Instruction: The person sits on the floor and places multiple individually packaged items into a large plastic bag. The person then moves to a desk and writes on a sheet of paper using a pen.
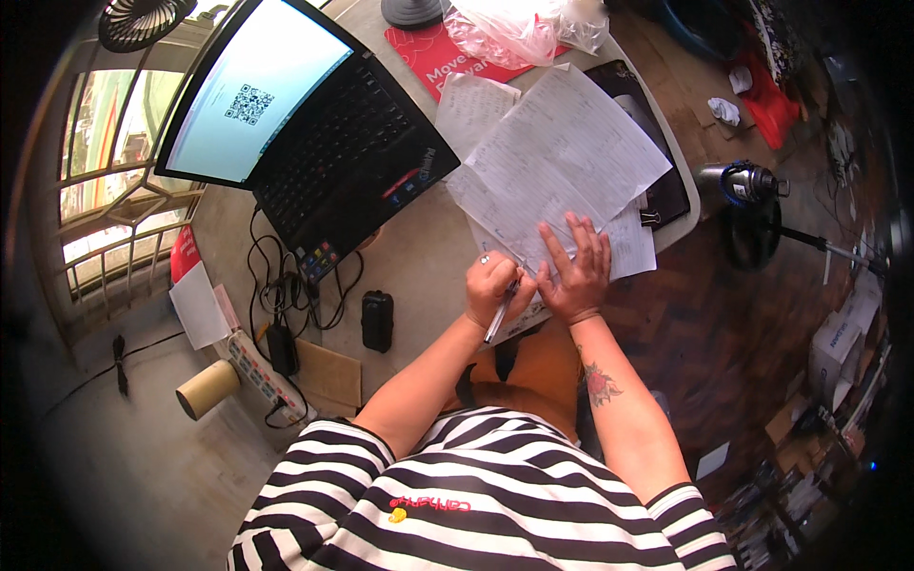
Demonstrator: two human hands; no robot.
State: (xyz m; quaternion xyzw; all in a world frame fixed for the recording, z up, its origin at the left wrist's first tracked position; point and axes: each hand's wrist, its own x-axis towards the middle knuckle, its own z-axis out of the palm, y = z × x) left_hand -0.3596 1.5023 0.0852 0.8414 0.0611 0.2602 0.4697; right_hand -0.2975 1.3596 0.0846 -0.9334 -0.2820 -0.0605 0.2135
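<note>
My left hand (pixel 495 288) is closed around a pen (pixel 501 312), with its fingers at the lower edge of a lined sheet of paper (pixel 562 147). A ring shows on one finger. Handwriting covers much of the sheet, which lies over other written papers (pixel 465 109). Beside the left hand, my right hand (pixel 577 271) lies flat on the papers, fingers stretched out and holding nothing. A black binder clip (pixel 650 218) sits at the right edge of the papers. Under them lies a dark board or folder (pixel 671 186), mostly covered.
An open laptop (pixel 352 152) stands on the table at the left, with cables (pixel 276 285) beside it. A small black case (pixel 377 321) lies nearer me. Clear plastic bags (pixel 505 29) rest at the far edge. A metal bottle (pixel 743 181) stands right of the table.
</note>
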